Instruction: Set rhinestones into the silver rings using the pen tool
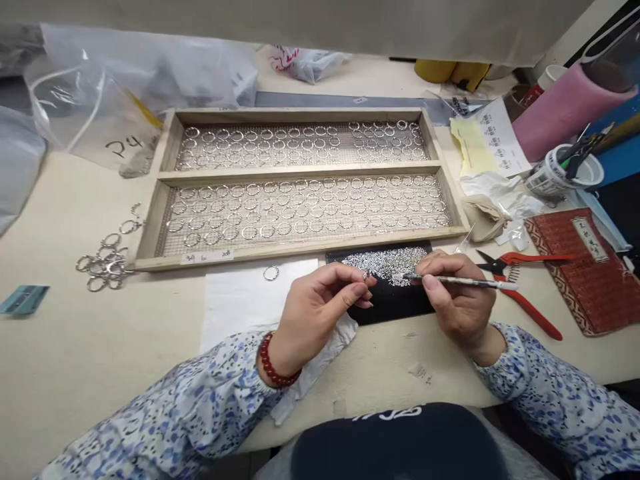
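Now the left hand point(313, 303) pinches a small ring point(367, 274) between thumb and forefinger, just off the fingertips of the right hand point(457, 300), which is closed around a thin pick tool point(460, 281) held like a pen. The tool's tip sits almost touching the ring, right above a heap of tiny sparkling stones point(385, 263) spread on a black pad point(390, 300).

The risk, as it looks from here: the ring is small and held only at its edge, so a slight squeeze or a nudge from the tool could flip it out of the fingers into the glittering heap, where it would be hard to spot. A stone carried on the tip (too small to make out) could drop just as easily.

Beyond the fingers lies a wooden tray point(305, 171) with a mesh floor, split into two long compartments, both lined with rows of metal rings. One loose ring point(271, 273) lies on white paper point(240, 300) just past the left fingers; red-handled scissors point(525, 287) lie beside the right hand.
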A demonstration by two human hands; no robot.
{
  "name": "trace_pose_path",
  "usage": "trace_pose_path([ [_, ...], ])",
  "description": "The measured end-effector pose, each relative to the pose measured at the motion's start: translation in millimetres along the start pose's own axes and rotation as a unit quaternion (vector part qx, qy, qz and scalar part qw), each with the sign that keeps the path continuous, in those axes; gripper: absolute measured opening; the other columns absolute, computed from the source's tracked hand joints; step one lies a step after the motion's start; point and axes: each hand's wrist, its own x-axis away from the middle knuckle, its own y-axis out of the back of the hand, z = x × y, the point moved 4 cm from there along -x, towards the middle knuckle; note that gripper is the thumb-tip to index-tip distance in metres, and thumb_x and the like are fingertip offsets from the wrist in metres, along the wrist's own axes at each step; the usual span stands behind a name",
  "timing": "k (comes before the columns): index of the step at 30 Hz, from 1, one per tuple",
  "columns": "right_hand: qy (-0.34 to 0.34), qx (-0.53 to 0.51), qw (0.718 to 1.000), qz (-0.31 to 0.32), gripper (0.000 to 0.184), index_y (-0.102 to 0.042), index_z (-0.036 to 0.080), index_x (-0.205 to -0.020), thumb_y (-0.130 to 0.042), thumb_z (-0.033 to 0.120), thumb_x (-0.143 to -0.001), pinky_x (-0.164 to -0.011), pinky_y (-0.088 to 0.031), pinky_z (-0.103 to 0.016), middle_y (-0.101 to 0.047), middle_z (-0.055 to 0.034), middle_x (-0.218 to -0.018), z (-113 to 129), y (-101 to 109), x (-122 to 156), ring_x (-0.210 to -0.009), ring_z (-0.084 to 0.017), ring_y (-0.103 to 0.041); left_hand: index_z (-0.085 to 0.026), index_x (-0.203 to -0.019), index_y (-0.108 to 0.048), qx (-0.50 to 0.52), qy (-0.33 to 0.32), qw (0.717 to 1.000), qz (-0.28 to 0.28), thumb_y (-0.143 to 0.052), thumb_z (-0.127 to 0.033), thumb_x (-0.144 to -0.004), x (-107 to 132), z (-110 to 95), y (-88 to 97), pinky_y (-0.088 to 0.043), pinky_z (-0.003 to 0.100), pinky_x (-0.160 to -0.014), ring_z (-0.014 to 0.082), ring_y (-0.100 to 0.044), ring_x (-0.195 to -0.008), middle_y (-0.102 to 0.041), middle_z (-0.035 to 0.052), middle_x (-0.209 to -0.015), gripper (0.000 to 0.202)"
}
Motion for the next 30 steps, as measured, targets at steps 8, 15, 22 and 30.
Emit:
trace_pose_path([
  [8, -0.015, 0.062, 0.995, 0.073, 0.014, -0.06, 0.019, -0.085, -0.058, 0.006, -0.078, -0.069, -0.047, -0.035, -0.059, -0.0011, -0.078, 4, -13, -6, -0.076, -0.015, -0.058, -0.014, -0.085, -0.069, -0.035, -0.008, 0.999, -0.029, -0.068, -0.016, -0.083, 1, 12, 0.7, -0.06, 0.017, -0.065, 0.0084, -0.069, -0.067, -0.073, 0.0029, -0.083, 0.003],
  [15, 0.013, 0.032, 0.999, 0.034, 0.016, -0.06, 0.021, -0.087, -0.056, 0.007, -0.078, -0.069, -0.048, -0.036, -0.059, -0.0002, -0.076, 0, -10, -2, -0.075, -0.016, -0.059, -0.013, -0.085, -0.068, -0.071, -0.021, 0.997, -0.031, -0.067, -0.016, -0.083, 0, 12, -0.2, -0.062, 0.02, -0.066, 0.0099, -0.069, -0.066, -0.071, 0.0046, -0.084, 0.004],
  [22, 0.021, 0.026, 0.999, 0.022, 0.016, -0.06, 0.022, -0.087, -0.056, 0.009, -0.079, -0.065, -0.047, -0.036, -0.058, 0.0, -0.074, 4, -6, -2, -0.071, -0.016, -0.058, -0.013, -0.087, -0.07, -0.088, -0.043, 0.995, -0.025, -0.067, -0.019, -0.083, 1, 13, -1.4, -0.063, 0.026, -0.069, 0.0129, -0.068, -0.072, -0.07, 0.0063, -0.089, 0.007],
  [30, -0.003, 0.057, 0.997, 0.045, 0.016, -0.06, 0.02, -0.085, -0.057, 0.007, -0.076, -0.066, -0.046, -0.037, -0.058, -0.0009, -0.074, 1, 4, 9, -0.072, -0.017, -0.057, -0.014, -0.086, -0.071, -0.107, -0.042, 0.993, -0.029, -0.069, -0.019, -0.082, 5, 7, -3.3, -0.062, 0.03, -0.076, 0.0166, -0.069, -0.081, -0.072, 0.0078, -0.092, 0.007],
])
